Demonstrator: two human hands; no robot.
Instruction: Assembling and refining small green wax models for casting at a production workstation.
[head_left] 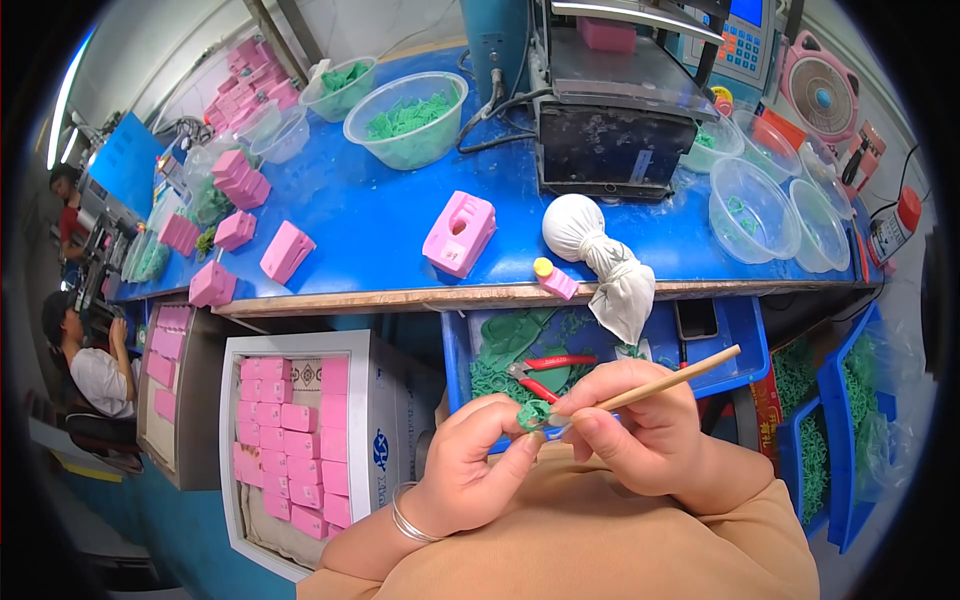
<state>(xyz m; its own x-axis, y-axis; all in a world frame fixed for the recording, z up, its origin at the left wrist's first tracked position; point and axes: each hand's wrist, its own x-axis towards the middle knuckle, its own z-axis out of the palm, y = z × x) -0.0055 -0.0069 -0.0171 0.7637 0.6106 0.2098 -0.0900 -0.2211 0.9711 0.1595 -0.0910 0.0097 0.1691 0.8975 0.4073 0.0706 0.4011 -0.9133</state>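
Above the open blue drawer, my left hand (468,465) pinches a small green piece (534,414) between thumb and fingers. My right hand (640,425) grips a slim tool with a wooden handle (690,372), its working end against the green piece and mostly hidden by my fingers. Just beyond my hands, red-handled nippers (556,362) lie in the drawer (748,335) on green scraps (490,378). On the table edge above sit a tied white cloth pouch (600,250) and a small pink item with a yellow top (556,279). A pink block with a hole (460,234) stands left of them.
Left of me, a white box (232,430) holds rows of pink blocks. More pink blocks (288,250) and plastic bowls (400,150) stand on the blue table. A dark machine (610,145) is behind. Blue bins (850,450) flank my right. Two people sit far left.
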